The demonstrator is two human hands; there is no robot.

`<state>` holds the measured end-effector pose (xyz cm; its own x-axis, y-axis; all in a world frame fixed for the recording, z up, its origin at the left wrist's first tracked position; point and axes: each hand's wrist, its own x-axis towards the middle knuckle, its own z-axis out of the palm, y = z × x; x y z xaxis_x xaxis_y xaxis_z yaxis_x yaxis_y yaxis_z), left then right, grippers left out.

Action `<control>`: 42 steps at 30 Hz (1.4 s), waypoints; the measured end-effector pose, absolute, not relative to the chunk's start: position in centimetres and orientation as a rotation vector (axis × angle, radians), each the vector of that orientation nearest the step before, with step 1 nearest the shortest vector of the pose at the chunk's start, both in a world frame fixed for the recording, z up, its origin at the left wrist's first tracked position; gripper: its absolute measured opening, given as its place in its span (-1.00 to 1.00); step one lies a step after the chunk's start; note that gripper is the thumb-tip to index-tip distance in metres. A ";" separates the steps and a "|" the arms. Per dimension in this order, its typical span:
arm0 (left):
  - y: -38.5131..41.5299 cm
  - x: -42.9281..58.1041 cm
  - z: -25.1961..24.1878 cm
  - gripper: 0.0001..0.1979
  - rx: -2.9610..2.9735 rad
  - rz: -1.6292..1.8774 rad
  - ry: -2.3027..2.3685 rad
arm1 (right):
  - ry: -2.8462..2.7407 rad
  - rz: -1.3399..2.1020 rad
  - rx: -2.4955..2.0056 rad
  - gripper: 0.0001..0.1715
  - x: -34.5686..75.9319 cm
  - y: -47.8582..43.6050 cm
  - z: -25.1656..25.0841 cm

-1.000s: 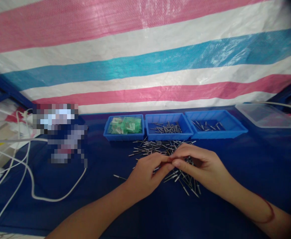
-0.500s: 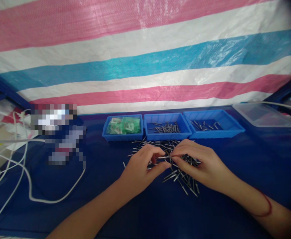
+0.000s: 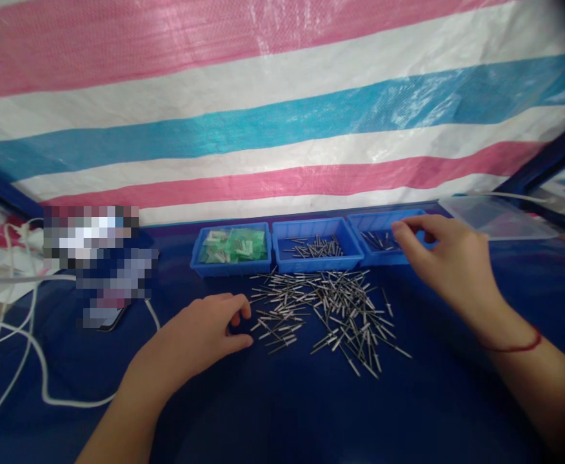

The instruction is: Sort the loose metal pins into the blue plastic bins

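Note:
A loose pile of blind rivets (image 3: 340, 303), thin metal pins with thicker silvery sleeves, lies on the dark blue table. Just left of the pile, my left hand (image 3: 195, 341) is low over the table, thumb and fingers apart with nothing between them. My right hand (image 3: 451, 264) is over the right blue bin (image 3: 384, 258), thumb and index fingertip pressed together; anything in the pinch is too small to make out. Several rivets lie in that bin, partly hidden by the hand. The middle blue bin (image 3: 318, 261) holds more rivets.
Small green-and-clear packets (image 3: 234, 246) fill the left blue bin (image 3: 229, 267). A clear plastic lid (image 3: 500, 218) lies at the back right. White cables (image 3: 45, 380) and a blurred-out device (image 3: 118, 283) are on the left. A striped plastic sheet (image 3: 263, 142) hangs behind the bins.
My hands have moved apart from over the rivet pile. The right went up and right to the right bin; the left drew back left and lies open. More of the pile shows.

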<state>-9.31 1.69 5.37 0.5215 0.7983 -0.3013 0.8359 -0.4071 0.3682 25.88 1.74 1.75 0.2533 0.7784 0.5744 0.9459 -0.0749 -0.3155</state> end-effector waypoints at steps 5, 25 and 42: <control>1.4 -9.8 5.2 -0.80 2.247 -0.176 1.422 | -1.651 -0.266 -1.777 -0.74 24.7 1.2 1.7; 1.7 -7.3 4.1 -0.79 2.305 -0.151 1.060 | -1.976 -0.012 -1.462 -0.84 22.1 0.2 0.8; 0.5 -4.2 4.4 -0.86 2.263 0.388 0.889 | -2.055 0.316 -1.017 -0.85 17.3 -2.7 -0.1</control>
